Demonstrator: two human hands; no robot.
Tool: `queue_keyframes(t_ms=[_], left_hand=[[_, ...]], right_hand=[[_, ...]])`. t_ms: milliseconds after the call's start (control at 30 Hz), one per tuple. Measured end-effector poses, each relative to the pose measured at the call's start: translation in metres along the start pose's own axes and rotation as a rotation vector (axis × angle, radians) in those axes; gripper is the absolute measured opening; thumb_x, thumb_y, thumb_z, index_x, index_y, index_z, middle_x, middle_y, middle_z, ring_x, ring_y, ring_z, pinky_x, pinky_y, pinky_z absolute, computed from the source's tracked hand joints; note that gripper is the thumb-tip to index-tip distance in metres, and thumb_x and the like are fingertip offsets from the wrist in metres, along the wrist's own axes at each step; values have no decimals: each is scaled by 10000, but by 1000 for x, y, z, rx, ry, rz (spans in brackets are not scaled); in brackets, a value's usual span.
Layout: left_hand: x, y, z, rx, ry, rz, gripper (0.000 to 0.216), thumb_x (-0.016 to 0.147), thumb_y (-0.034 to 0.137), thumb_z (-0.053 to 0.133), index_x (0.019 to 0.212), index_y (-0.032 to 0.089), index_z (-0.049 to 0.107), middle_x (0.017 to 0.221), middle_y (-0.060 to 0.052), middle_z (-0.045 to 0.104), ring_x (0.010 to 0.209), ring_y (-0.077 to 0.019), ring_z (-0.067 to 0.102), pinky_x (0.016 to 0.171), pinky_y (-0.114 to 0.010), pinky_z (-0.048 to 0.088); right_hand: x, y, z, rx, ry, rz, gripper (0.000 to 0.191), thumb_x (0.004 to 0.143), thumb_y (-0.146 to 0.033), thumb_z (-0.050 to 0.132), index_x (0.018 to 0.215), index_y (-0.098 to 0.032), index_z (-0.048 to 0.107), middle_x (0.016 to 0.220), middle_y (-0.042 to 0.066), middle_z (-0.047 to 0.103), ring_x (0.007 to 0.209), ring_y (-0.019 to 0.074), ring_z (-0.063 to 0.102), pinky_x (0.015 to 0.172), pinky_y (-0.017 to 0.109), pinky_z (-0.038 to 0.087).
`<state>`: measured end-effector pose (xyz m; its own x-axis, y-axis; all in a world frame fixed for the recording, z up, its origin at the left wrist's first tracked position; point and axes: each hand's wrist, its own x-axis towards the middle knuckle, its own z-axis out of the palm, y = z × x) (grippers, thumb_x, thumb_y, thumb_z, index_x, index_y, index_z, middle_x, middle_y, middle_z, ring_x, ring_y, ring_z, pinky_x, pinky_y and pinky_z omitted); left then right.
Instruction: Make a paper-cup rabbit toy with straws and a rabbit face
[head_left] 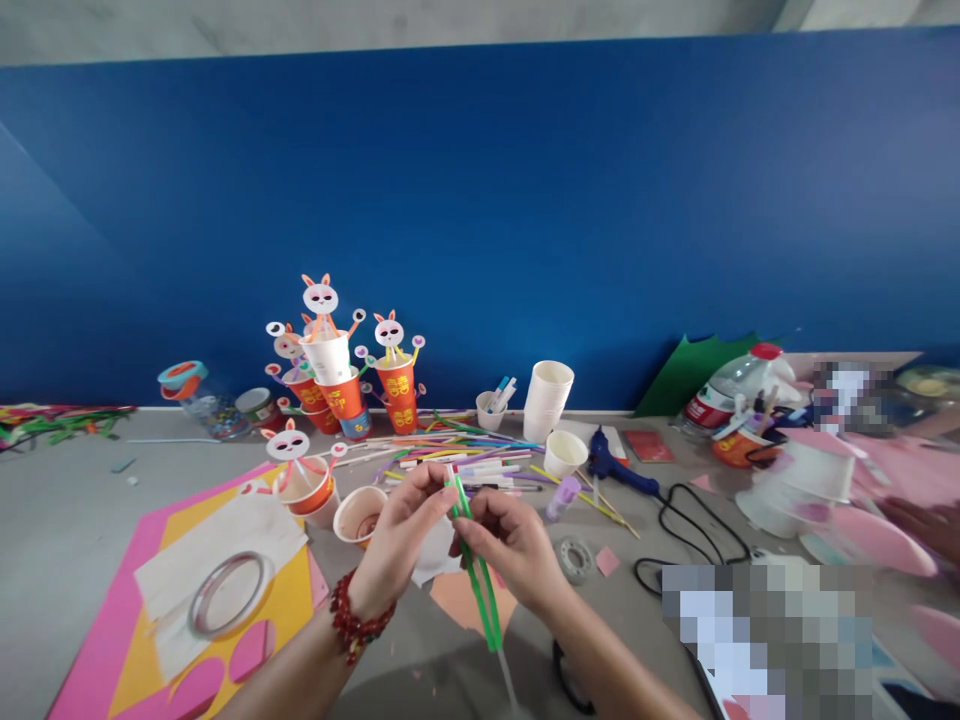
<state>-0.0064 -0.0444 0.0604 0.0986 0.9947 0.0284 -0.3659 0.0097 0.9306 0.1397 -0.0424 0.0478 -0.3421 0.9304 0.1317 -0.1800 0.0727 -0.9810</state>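
A bright green strip (491, 622), bent into a long narrow loop, hangs between my hands over the middle of the table. My left hand (405, 525), with a red bead bracelet (358, 615) at the wrist, pinches its upper end. Close beside it, my right hand (519, 545) has its fingers closed on the strip slightly lower down. A small red and white bit shows at the top of the strip; I cannot tell what it is. Below my hands lies a peach paper piece (459, 598). Near my left hand stands a paper cup (352, 518).
Red paper cups with rabbit figures (395, 385) stand at the back left. Markers and coloured sticks (442, 445) lie behind my hands. A blue glue gun (616, 465) with a black cord, a grey tape roll (575, 558) and stacked white cups (548, 400) are to the right.
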Motion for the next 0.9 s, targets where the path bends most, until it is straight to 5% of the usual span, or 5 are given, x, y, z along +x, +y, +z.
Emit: queue_keyframes(t_ms=[300, 500, 700, 900], left_hand=[[2, -1, -2, 117, 76, 36, 190, 803, 360, 721, 827, 183, 657, 717, 11, 568, 640, -120, 489, 592, -226, 397], [3, 4, 1, 208, -17, 73, 237, 793, 368, 730, 730, 169, 617, 692, 10, 554, 679, -132, 493, 644, -237, 406], [6, 1, -4, 112, -41, -40, 229, 779, 350, 754, 750, 157, 632, 755, -12, 590, 725, -137, 527, 669, -238, 418], [10, -4, -4, 156, -24, 54, 235, 785, 370, 749, 741, 161, 651, 723, 1, 591, 705, -125, 518, 665, -224, 418]], right_hand=[[3, 4, -4, 48, -47, 51, 459, 779, -527, 732, 642, -210, 430, 558, -45, 506, 526, 129, 585, 509, 240, 472], [3, 7, -3, 32, -40, 52, 477, 782, -547, 722, 636, -208, 419, 565, -42, 503, 525, 116, 554, 506, 229, 448], [6, 10, -3, 70, -91, 44, 477, 754, -541, 749, 636, -194, 443, 576, -53, 462, 493, 77, 453, 468, 203, 392], [6, 12, -7, 19, -53, 62, 483, 782, -555, 716, 627, -202, 425, 559, -42, 481, 505, 102, 508, 487, 223, 410]])
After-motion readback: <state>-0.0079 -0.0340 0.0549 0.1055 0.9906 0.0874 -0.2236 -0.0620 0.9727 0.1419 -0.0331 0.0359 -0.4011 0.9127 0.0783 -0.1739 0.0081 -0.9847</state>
